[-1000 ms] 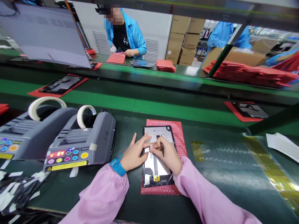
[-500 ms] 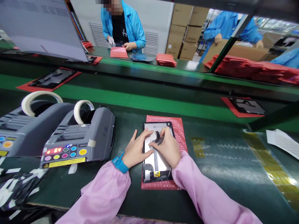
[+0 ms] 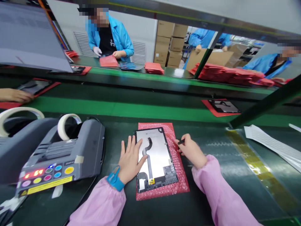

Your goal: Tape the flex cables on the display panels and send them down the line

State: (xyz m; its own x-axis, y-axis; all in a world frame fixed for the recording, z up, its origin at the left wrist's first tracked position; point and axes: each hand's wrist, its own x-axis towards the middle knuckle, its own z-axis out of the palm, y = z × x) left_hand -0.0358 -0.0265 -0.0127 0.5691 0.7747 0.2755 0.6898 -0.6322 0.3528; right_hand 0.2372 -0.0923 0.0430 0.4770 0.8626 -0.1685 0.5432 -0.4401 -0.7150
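A tablet display panel (image 3: 160,158) lies back side up on a red bubble-wrap pouch (image 3: 180,185). A dark flex cable (image 3: 149,161) curves over its silver back, with a yellow label (image 3: 151,181) at the cable's lower end. My left hand (image 3: 131,158), fingers spread, rests over the panel's left edge, its thumb by the cable. Off the panel's right side, at the pouch's edge, my right hand (image 3: 191,150) pinches a slim black hand tool (image 3: 181,142). Most of the tool is hidden in the fingers, so its exact kind is unclear.
Two grey tape dispensers (image 3: 68,153) stand at the left. Beyond is a green-edged ledge with another panel on red wrap (image 3: 224,106). A co-worker's hand (image 3: 17,95) reaches in at far left. White sheets (image 3: 270,141) lie right; a green post (image 3: 268,100) slants nearby.
My right hand has moved off the panel to the right with the black tool. My left hand has flattened at the panel's left edge. A co-worker's hand has appeared at far left.
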